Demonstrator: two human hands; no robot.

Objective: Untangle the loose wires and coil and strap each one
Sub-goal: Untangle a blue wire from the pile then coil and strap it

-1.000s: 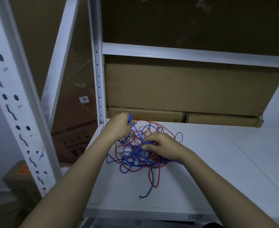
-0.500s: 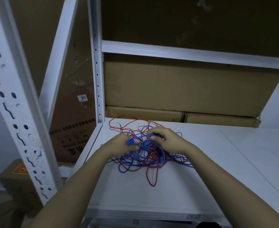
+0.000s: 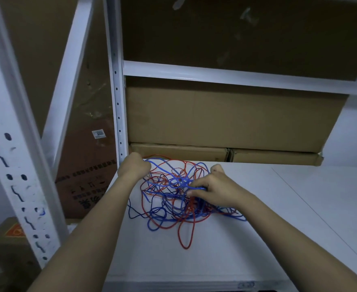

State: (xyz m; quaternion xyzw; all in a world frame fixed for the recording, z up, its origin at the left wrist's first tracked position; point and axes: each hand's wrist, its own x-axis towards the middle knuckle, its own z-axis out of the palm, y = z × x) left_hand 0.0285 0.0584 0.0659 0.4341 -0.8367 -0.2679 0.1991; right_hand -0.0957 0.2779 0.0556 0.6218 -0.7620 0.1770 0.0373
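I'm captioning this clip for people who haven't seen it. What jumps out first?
A snarl of red and blue wires sprawls on the white shelf, right in the middle. The left hand grips strands at the snarl's far left edge while the right hand pinches blue strands at its centre. Behind, brown cardboard boxes fill the back of the rack.

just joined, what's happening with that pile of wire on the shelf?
A person is working at a tangle of red and blue wires lying on a white shelf. The left hand is closed on strands at the far left edge, near the rack upright. The right hand pinches blue strands in the middle of the pile. Nothing is separated, coiled or strapped yet. Cardboard boxes are stacked behind.
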